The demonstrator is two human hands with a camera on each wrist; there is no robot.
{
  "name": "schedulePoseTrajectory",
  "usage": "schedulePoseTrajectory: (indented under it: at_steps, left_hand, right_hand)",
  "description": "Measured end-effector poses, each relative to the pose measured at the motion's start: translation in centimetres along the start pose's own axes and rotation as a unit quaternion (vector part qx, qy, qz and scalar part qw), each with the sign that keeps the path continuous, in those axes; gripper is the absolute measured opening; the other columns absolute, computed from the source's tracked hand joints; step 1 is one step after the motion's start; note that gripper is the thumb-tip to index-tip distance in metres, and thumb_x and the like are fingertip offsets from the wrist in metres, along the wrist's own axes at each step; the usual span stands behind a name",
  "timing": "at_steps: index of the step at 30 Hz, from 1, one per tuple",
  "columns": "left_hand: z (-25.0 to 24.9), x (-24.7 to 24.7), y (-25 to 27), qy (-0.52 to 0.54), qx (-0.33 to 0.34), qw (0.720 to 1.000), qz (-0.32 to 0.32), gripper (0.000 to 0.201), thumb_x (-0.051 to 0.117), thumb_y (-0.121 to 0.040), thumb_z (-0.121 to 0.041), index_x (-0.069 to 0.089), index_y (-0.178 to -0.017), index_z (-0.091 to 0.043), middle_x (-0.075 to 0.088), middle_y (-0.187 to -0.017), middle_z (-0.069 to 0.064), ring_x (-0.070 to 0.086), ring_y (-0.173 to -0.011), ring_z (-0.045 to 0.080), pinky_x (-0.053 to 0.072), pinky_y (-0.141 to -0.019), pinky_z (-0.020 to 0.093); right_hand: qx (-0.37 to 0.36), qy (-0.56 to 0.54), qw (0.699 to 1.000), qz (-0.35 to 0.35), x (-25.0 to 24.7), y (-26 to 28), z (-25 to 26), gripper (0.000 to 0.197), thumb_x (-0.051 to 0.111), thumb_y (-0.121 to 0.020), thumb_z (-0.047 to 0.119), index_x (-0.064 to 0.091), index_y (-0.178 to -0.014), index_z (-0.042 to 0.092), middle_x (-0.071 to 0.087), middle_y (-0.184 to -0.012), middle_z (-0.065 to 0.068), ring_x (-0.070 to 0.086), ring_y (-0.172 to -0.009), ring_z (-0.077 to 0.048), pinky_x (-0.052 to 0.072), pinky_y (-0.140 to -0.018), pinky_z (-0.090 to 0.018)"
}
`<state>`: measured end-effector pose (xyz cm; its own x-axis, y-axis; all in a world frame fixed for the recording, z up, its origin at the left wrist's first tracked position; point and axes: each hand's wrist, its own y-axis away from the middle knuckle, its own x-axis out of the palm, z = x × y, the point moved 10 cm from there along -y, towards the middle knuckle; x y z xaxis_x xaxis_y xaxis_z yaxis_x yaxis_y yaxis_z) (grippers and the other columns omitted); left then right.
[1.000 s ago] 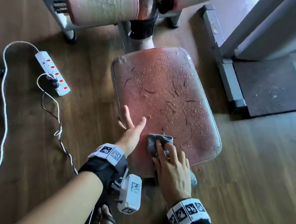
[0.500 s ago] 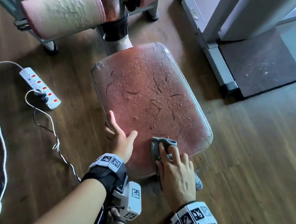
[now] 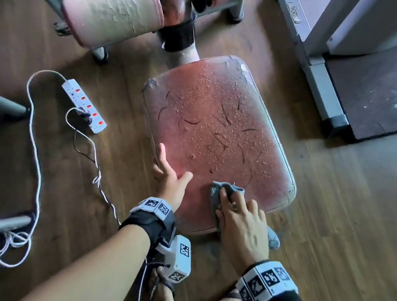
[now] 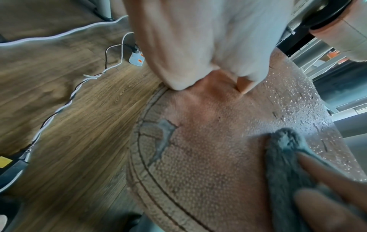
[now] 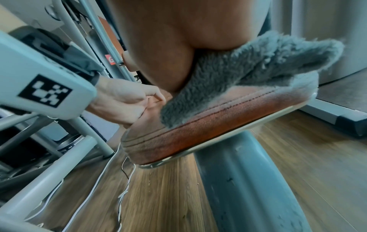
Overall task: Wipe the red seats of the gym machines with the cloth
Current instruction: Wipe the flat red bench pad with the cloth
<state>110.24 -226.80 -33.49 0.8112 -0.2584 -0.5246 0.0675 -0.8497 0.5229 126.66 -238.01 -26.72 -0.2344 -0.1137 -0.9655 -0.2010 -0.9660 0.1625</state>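
The red seat [image 3: 216, 132] is worn and cracked, and water droplets cover its far half. A grey fluffy cloth [image 3: 216, 192] lies on the seat's near end. My right hand [image 3: 240, 222] presses it flat with straight fingers [image 4: 327, 172], and the cloth's tail sticks out past the seat's near edge [image 5: 238, 81]. My left hand [image 3: 171, 176] holds the seat's left edge, thumb on top and outer fingers bent over the side [image 5: 123, 100]. The two hands sit a short gap apart.
A white power strip [image 3: 83, 105] and its looping cable [image 3: 34, 145] lie on the wooden floor to the left. A cracked pink roller pad [image 3: 111, 19] hangs beyond the seat. A grey machine base [image 3: 316, 72] and dark mat [image 3: 383, 93] are at the right. My sandalled feet [image 3: 162, 290] are below.
The head view has shifted, so the seat sits more to the centre. My left hand's outer fingers have bent over the edge. The cloth hand stays at the near end.
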Motion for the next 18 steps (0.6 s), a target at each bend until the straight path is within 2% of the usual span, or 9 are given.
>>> schedulePoseTrajectory:
  at_steps: [3, 5, 8, 11, 13, 16, 18]
  left_hand:
    - [0.2, -0.1, -0.2, 0.001, -0.005, 1.0, -0.008, 0.097, 0.063, -0.085, -0.021, -0.005, -0.151, -0.041, 0.011, -0.152, 0.022, 0.021, -0.139, 0.04, 0.022, -0.114, 0.047]
    - [0.3, 0.1, -0.2, 0.008, -0.005, 1.0, -0.007, 0.098, 0.063, -0.085, -0.02, -0.005, -0.151, -0.042, 0.012, -0.152, 0.022, 0.022, -0.138, 0.039, 0.022, -0.114, 0.047]
    - [0.5, 0.0, -0.3, 0.019, -0.007, 1.0, -0.004, 0.098, 0.064, -0.084, -0.022, -0.005, -0.151, -0.043, 0.011, -0.153, 0.021, 0.022, -0.139, 0.037, 0.022, -0.114, 0.047]
    - [0.5, 0.0, -0.3, 0.022, -0.002, 1.0, 0.001, 0.099, 0.062, -0.075, -0.038, -0.005, -0.148, -0.048, 0.012, -0.153, 0.015, 0.024, -0.138, 0.033, 0.023, -0.114, 0.05]
    - [0.8, 0.1, -0.4, 0.03, -0.008, 0.999, 0.008, 0.1, 0.057, -0.069, -0.045, -0.006, -0.145, -0.052, 0.013, -0.153, 0.015, 0.024, -0.139, 0.031, 0.023, -0.114, 0.053]
    - [0.7, 0.0, -0.4, 0.036, -0.009, 0.999, 0.011, 0.1, 0.059, -0.071, -0.042, -0.006, -0.147, -0.05, 0.011, -0.154, 0.016, 0.025, -0.138, 0.029, 0.022, -0.115, 0.048]
    - [0.7, 0.0, -0.6, 0.037, -0.001, 0.999, 0.013, 0.099, 0.064, -0.08, -0.034, -0.005, -0.149, -0.045, 0.009, -0.154, 0.019, 0.019, -0.141, 0.029, 0.017, -0.116, 0.043]
  right_hand:
    - [-0.012, 0.0, 1.0, -0.008, -0.2, -3.0, 1.1, 0.043, 0.056, -0.09, 0.036, 0.056, -0.131, 0.021, 0.054, -0.112, -0.001, 0.051, -0.082, -0.027, 0.044, -0.064, -0.039]
    - [-0.011, 0.0, 1.0, 0.001, -0.2, -4.5, 1.6, 0.046, 0.06, -0.088, 0.036, 0.055, -0.131, 0.022, 0.055, -0.114, -0.002, 0.052, -0.084, -0.028, 0.045, -0.065, -0.039]
    - [-0.022, -0.004, 1.0, 0.01, -0.1, -4.0, 1.9, 0.044, 0.055, -0.091, 0.035, 0.053, -0.133, 0.023, 0.053, -0.116, -0.001, 0.05, -0.084, -0.027, 0.045, -0.065, -0.04]
    - [-0.051, 0.01, 0.998, 0.018, 0.0, -2.1, 1.7, 0.044, 0.039, -0.095, 0.037, 0.053, -0.134, 0.023, 0.052, -0.116, 0.0, 0.049, -0.082, -0.026, 0.044, -0.064, -0.039]
    - [-0.053, 0.022, 0.998, 0.02, 0.0, -2.1, 1.5, 0.046, 0.035, -0.094, 0.039, 0.053, -0.134, 0.023, 0.053, -0.115, 0.001, 0.05, -0.082, -0.026, 0.043, -0.064, -0.039]
    - [-0.02, 0.023, 0.999, 0.022, -0.2, -4.0, 1.9, 0.045, 0.047, -0.093, 0.038, 0.051, -0.135, 0.024, 0.053, -0.116, -0.001, 0.051, -0.085, -0.027, 0.045, -0.066, -0.04]
    - [0.004, 0.016, 1.0, 0.022, -0.1, -5.4, 2.5, 0.046, 0.052, -0.091, 0.038, 0.05, -0.136, 0.025, 0.053, -0.117, -0.002, 0.052, -0.087, -0.028, 0.045, -0.067, -0.039]
